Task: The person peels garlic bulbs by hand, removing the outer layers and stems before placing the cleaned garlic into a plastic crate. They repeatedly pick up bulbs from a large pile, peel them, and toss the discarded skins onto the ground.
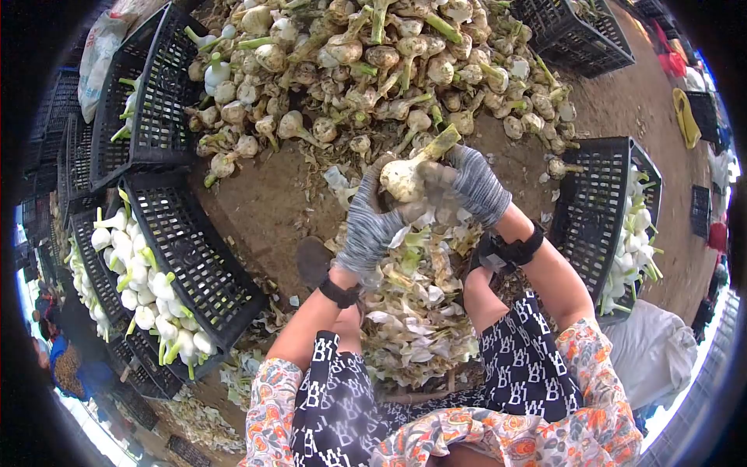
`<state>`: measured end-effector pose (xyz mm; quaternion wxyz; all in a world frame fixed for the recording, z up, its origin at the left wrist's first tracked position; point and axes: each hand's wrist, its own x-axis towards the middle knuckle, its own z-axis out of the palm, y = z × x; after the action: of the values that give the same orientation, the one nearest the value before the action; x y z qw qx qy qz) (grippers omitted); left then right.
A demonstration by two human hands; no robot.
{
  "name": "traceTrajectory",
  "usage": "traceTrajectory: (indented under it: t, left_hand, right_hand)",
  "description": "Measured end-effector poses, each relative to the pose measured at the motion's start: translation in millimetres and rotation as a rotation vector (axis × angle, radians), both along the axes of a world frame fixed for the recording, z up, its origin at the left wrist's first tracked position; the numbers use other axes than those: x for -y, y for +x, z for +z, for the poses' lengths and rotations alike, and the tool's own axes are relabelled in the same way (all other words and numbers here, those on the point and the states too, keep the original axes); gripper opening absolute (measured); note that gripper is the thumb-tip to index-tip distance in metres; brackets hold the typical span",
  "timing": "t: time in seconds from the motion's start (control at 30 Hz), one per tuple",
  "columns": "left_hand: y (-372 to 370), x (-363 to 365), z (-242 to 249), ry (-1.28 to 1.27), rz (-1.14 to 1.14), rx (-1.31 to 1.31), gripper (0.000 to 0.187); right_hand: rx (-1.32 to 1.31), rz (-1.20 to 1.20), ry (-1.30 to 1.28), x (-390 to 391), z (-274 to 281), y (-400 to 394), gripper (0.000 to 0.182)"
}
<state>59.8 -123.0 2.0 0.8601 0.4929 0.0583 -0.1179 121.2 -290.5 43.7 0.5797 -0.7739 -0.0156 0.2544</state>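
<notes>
A garlic bulb [402,182] with a thick cut stem is raised in front of me, its stem pointing up and to the right. My left hand [367,226], in a grey striped glove, cups the bulb from the left and below. My right hand [478,185], gloved alike, has its fingers curled against the bulb's right side, near the stem; its fingertips are dark and blurred. Below both hands, loose garlic skins [420,327] are heaped between my legs.
A large pile of unpeeled garlic [350,70] lies ahead. Black crates of clean white garlic stand to the left [187,257] and right [589,210], with another black crate [163,93] at the upper left. A white sack [650,350] rests at the lower right.
</notes>
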Motion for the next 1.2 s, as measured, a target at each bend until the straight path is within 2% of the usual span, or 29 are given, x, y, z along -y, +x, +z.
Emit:
traceTrajectory:
  t: [0.07, 0.13, 0.17, 0.2, 0.3, 0.33, 0.43, 0.5, 0.57, 0.6, 0.7, 0.8, 0.83, 0.9, 0.97, 1.0, 1.1, 1.13, 1.2]
  left_hand:
    - [-2.5, -2.5, 6.6, -0.058, -0.005, -0.039, 0.076]
    - [0.1, -10.0, 9.6, -0.233, -0.090, -0.171, 0.070]
    - [0.6, -12.1, 10.0, -0.321, -0.133, -0.237, 0.067]
    - [-1.3, -5.3, 7.1, -0.264, -0.052, -0.259, 0.057]
    - [4.4, -15.2, 17.0, -0.447, -0.080, -0.470, 0.058]
    - [12.1, -7.5, 22.6, -0.391, -0.019, -0.584, 0.058]
    - [7.3, -27.9, -11.0, -0.812, -0.546, -0.649, 0.057]
    - [7.4, -26.8, -27.3, -0.737, -0.480, -0.715, 0.059]
    - [11.3, -14.2, -14.8, -0.269, -0.219, -0.712, 0.062]
    - [13.2, -21.1, -32.7, -0.281, -0.229, -0.578, 0.065]
    - [10.3, -20.3, 2.4, -0.173, -0.078, -0.353, 0.072]
    - [0.0, -11.6, 7.1, 0.128, -0.072, -0.039, 0.074]
    - [-3.1, -7.4, 5.5, 0.247, -0.062, 0.084, 0.075]
    - [-0.9, -5.6, 2.9, 0.250, -0.019, 0.029, 0.083]
    - [3.3, -7.1, 1.9, 0.243, 0.039, 0.027, 0.092]
    - [3.1, -7.2, -2.9, 0.297, 0.136, 0.069, 0.090]
    - [11.4, -22.2, 13.3, 0.866, 0.138, 0.420, 0.078]
    - [15.3, -23.0, 37.0, 1.018, 0.080, 0.420, 0.059]
    - [21.9, -19.8, 45.4, 0.833, -0.078, 0.233, 0.051]
  right_hand:
    - [0.084, 0.035, 0.010, 3.8, -5.7, -0.4, 0.030]
    - [0.210, 0.055, 0.035, 5.6, -11.0, -1.6, 0.028]
    - [0.167, 0.036, 0.043, 5.7, -12.3, -2.9, 0.027]
    - [0.124, 0.018, 0.051, 5.7, -13.1, -5.2, 0.026]
    - [0.042, 0.052, 0.107, 7.1, -12.2, -13.6, 0.023]
    - [0.022, 0.079, 0.132, 8.1, -11.8, -15.8, 0.022]
    - [0.100, 0.179, 0.170, 11.1, -10.7, -19.4, 0.021]
    - [-0.067, 0.127, 0.266, 12.0, -2.0, -23.3, 0.020]
    - [-0.179, 0.085, 0.399, 13.0, 4.6, -23.9, 0.021]
    - [-0.199, 0.115, 0.337, 17.2, -1.3, -22.3, 0.026]
    - [-0.182, 0.016, 0.471, 15.2, -8.8, -24.4, 0.029]
    - [0.364, 0.076, 0.124, 11.0, -19.1, -25.4, 0.035]
    - [0.270, 0.051, 0.173, 9.4, -17.1, -27.0, 0.036]
    - [0.082, 0.005, 0.268, 6.6, -8.3, -30.1, 0.039]
    - [0.045, -0.036, 0.251, 3.2, -1.1, -30.9, 0.041]
    - [0.026, -0.057, 0.244, 2.5, 0.4, -30.8, 0.042]
    - [0.072, 0.020, 0.286, 7.4, -8.7, -31.4, 0.041]
    - [0.093, 0.047, 0.253, 5.7, -6.5, -31.9, 0.040]
    - [0.134, 0.104, 0.186, 0.3, 3.4, -31.3, 0.038]
